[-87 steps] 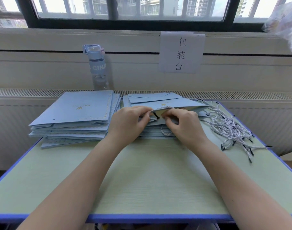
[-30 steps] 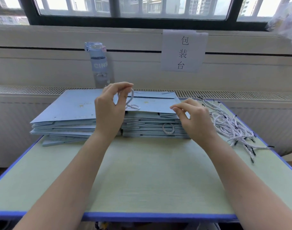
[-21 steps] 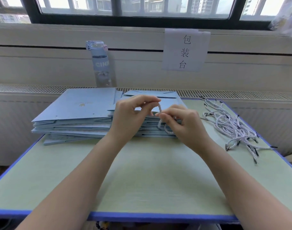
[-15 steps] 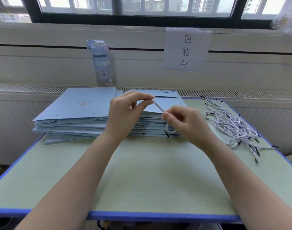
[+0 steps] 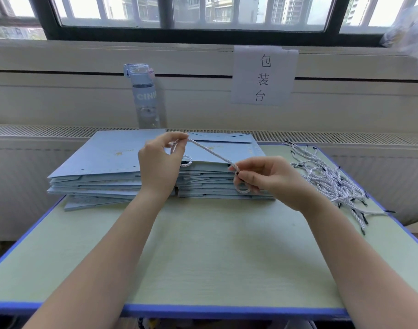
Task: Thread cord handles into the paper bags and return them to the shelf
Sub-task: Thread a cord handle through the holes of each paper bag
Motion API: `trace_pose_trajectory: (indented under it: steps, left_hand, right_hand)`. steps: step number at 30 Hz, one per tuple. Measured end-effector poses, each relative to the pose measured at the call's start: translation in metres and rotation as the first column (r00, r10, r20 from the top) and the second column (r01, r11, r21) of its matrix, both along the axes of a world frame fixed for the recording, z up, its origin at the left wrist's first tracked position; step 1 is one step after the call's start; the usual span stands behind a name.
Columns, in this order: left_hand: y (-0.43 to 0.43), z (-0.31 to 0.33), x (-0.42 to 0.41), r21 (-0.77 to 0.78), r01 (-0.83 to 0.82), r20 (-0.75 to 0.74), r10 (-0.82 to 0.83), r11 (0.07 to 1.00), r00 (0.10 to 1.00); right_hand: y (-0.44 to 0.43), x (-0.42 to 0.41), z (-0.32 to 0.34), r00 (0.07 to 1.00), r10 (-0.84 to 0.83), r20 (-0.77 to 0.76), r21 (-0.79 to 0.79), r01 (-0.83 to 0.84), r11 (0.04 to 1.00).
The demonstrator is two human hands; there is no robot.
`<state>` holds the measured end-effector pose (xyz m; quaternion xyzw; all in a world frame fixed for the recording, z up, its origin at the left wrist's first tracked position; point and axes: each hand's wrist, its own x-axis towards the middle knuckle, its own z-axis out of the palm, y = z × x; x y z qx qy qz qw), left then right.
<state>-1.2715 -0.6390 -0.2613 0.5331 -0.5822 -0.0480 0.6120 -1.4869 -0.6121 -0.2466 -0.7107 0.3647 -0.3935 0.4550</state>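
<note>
Two stacks of flat pale-blue paper bags lie side by side at the back of the table, the left stack [image 5: 103, 160] and the right stack [image 5: 227, 181]. A white twisted cord [image 5: 210, 151] is stretched taut above the right stack. My left hand [image 5: 160, 162] pinches its upper end between thumb and forefinger. My right hand [image 5: 269, 179] pinches the lower end, and a short loop of cord hangs below its fingers. A second cord loop [image 5: 186, 161] shows at the top bag's front edge, beside my left hand.
A loose pile of white cords with dark tips [image 5: 331, 181] lies at the table's right side. A clear water bottle [image 5: 145, 96] stands behind the left stack. A paper sign [image 5: 262, 76] hangs on the wall. The green table [image 5: 203, 252] has a blue edge.
My hands have drawn apart, left hand up and back, right hand to the right. The cord between them went from short and slack to long and taut.
</note>
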Motion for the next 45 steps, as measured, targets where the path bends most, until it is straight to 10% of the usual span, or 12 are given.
trace_pose_trajectory:
  steps: [7, 12, 30, 45]
  left_hand:
    - [0.005, -0.004, -0.012, -0.296, 0.171, 0.453, -0.019, 0.94, 0.891]
    - [0.004, -0.016, -0.026, -0.112, 0.245, 0.718, -0.092, 0.963, 0.69]
    - [-0.002, -0.019, -0.012, 0.025, 0.127, 0.664, -0.111, 0.992, 0.739]
    - [0.01, -0.008, -0.016, -0.039, 0.386, 0.711, -0.246, 0.922, 0.659]
  right_hand:
    - [-0.011, -0.003, -0.004, 0.897, -0.396, 0.193, -0.06, 0.414, 0.908]
    - [-0.014, -0.005, -0.008, 0.858, -0.501, 0.109, -0.138, 0.512, 0.848]
    - [-0.011, -0.002, -0.009, 0.861, -0.506, -0.052, -0.29, 0.472, 0.833]
    - [-0.013, -0.01, -0.007, 0.912, -0.354, -0.208, -0.212, 0.312, 0.926]
